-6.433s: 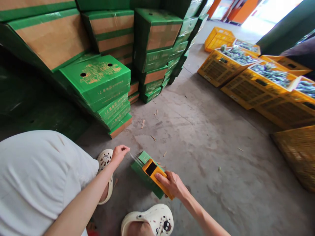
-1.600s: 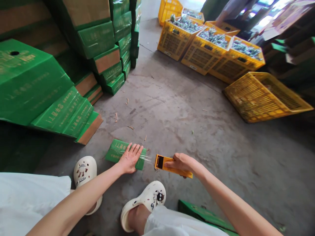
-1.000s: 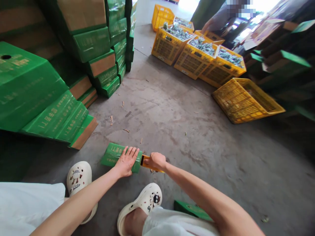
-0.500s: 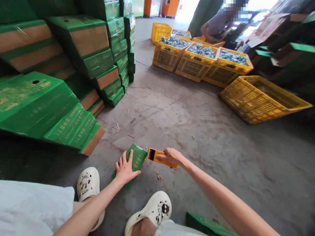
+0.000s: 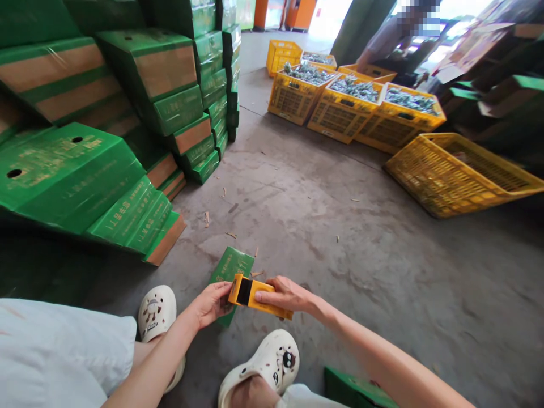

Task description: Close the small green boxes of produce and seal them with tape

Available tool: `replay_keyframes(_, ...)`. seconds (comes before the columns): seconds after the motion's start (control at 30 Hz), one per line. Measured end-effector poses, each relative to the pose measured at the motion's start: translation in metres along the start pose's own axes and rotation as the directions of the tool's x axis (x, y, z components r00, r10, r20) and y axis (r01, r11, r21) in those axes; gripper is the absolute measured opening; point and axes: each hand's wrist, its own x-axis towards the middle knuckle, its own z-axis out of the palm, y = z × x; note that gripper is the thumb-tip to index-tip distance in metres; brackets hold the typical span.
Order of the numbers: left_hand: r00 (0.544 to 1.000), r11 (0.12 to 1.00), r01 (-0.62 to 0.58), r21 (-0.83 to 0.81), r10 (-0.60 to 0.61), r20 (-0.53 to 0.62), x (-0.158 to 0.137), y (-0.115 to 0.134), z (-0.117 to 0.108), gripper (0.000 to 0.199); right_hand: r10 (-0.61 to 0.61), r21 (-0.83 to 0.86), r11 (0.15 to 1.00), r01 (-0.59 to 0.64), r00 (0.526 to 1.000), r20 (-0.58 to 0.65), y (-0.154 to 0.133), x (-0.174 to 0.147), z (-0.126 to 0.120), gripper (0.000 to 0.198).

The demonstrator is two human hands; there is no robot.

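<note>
My right hand (image 5: 287, 296) is closed around a yellow-orange, long box-shaped tool (image 5: 266, 309) with a black band across it; the tool's exact kind cannot be made out. At the tool's front end, the fingers of my left hand (image 5: 213, 303) are bent in and pinch its edge. Part of that grip is hidden behind the tool. Just below and beyond both hands is a green printed carton (image 5: 233, 262), low over the floor between my feet and partly covered by the left hand and the tool.
Green cartons (image 5: 170, 116) are stacked high on the left. Several yellow crates (image 5: 329, 127) of small wrapped items stand ahead, and another yellow crate (image 5: 459, 181) sits tilted at right. A person (image 5: 378, 45) bends behind them. White clogs (image 5: 272, 362) are on my feet.
My left hand has come off the green carton and closed at the tool's front end. My right hand has brought the tool left and nearer to me.
</note>
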Motion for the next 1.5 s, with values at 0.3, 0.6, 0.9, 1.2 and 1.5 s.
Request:
replay_keyframes(0.3,0.924,0.927,-0.27,0.262,0.326,-0.202,0.017,0.032,-0.035,0.056,0.087,-0.069,0.994,-0.087,0.996,0.005,0.027,-0.011,0.002,0.065)
replay_keyframes(0.6,0.846,0.83,-0.393,0.396,0.495,-0.197,0.028,0.038,-0.072,0.052,0.144,0.049,0.988,-0.144,0.99,-0.001,0.07,-0.02,0.022,0.064)
replay_keyframes(0.9,0.83,0.795,-0.371,0.48,0.516,-0.214,0.048,0.032,-0.076,0.051,0.174,-0.025,0.984,-0.174,0.985,-0.013,0.073,-0.008,0.017,0.063)
replay_keyframes(1.2,0.773,0.756,-0.251,0.605,0.532,-0.344,0.065,0.002,-0.062,0.055,0.247,-0.144,0.958,-0.248,0.969,-0.022,0.074,0.016,0.023,0.058)
replay_keyframes(1.5,0.725,0.159,-0.116,0.98,0.689,-0.026,0.018,-0.031,-0.01,0.073,0.217,-0.086,0.973,-0.215,0.976,0.024,0.072,0.033,0.031,0.062)
